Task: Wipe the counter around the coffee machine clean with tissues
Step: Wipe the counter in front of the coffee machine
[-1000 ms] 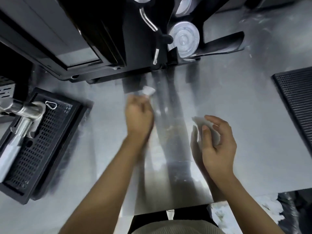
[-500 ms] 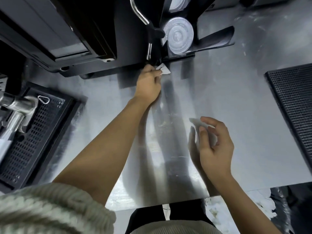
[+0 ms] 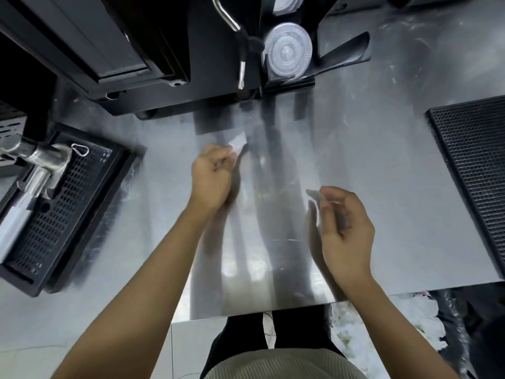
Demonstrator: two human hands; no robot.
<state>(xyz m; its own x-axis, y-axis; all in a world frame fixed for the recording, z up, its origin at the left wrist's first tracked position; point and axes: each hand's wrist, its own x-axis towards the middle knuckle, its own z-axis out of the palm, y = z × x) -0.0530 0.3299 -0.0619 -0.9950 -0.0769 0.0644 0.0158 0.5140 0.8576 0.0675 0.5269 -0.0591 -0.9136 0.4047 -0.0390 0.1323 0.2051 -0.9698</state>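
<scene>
My left hand (image 3: 211, 177) presses a white tissue (image 3: 238, 140) onto the steel counter (image 3: 355, 165), a short way in front of the black coffee machine (image 3: 164, 50). Only a corner of that tissue shows beyond my fingers. My right hand (image 3: 343, 225) hovers over the counter nearer the front edge, fingers curled around a second crumpled tissue (image 3: 314, 194). The counter between the hands carries faint streaks and smears.
A steam wand (image 3: 241, 69) hangs from the machine, beside a stack of clear plastic lids (image 3: 289, 51). A black drip tray (image 3: 62, 212) with a metal portafilter (image 3: 35, 170) lies at the left. A black rubber mat (image 3: 475, 170) covers the right side.
My left hand has pulled back from the machine's base toward me, dragging the tissue across the counter. The right hand has hardly moved.
</scene>
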